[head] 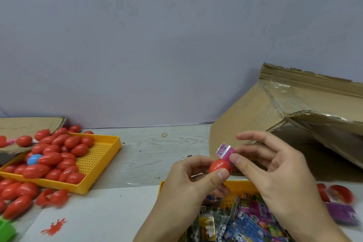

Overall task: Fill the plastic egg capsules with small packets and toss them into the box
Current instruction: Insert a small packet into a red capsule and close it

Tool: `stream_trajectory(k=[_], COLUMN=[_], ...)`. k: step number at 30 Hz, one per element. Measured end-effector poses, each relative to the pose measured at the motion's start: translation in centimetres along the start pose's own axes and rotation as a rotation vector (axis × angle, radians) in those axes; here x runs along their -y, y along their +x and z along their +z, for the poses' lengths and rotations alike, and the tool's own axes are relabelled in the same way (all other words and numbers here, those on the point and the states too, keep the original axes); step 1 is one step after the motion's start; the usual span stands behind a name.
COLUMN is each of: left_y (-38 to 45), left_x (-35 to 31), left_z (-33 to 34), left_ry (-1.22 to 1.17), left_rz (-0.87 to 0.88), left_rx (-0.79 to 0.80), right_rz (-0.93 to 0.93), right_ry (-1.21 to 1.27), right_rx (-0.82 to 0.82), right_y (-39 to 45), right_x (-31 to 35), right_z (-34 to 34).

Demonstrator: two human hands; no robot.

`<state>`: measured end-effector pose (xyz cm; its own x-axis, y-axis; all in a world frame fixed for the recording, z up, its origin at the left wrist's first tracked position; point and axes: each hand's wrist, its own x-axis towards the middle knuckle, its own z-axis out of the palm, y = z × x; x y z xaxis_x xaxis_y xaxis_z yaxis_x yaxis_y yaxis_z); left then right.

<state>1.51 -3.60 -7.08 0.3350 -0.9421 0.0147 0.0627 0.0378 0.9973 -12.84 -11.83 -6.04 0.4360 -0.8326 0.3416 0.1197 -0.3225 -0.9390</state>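
Pinched between thumb and fingers of the left hand (188, 180), a red egg capsule (219, 166) sits at mid-frame above the yellow tray of packets (241, 220). Thumb and forefinger of the right hand (275, 169) grip a pink packet (225, 150) whose lower end touches the capsule's open side, the other fingers spread loosely. Both forearms rise from the bottom edge. Behind the hands lies the tipped cardboard box (294, 116); more red capsules (57, 155) fill a yellow tray at left.
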Motion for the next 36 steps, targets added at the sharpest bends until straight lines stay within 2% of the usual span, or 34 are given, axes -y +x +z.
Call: stream_trajectory(k=[10,17,27,36], left_y=[-0.26,-0.23,-0.25,-0.14], left_x=[-0.41,0.03,0.25,0.47], left_z=[0.11,0.22,0.25,0.36], left_ry=[0.158,0.280,0.338,0.428], left_rz=[0.068,0.089,0.123,0.195], left_rx=[-0.074,-0.132,-0.111,-0.138], right_rz=[0.029,0.022,0.064,-0.023], right_ry=[-0.054,-0.081,-0.071,-0.278], right_rx=[0.083,0.032,0.034,0.051], right_y=[-0.15,-0.23,-0.23,-0.40], right_x=[0.06,0.26,0.26,-0.20], right_z=[-0.02,0.05,0.08,0.04])
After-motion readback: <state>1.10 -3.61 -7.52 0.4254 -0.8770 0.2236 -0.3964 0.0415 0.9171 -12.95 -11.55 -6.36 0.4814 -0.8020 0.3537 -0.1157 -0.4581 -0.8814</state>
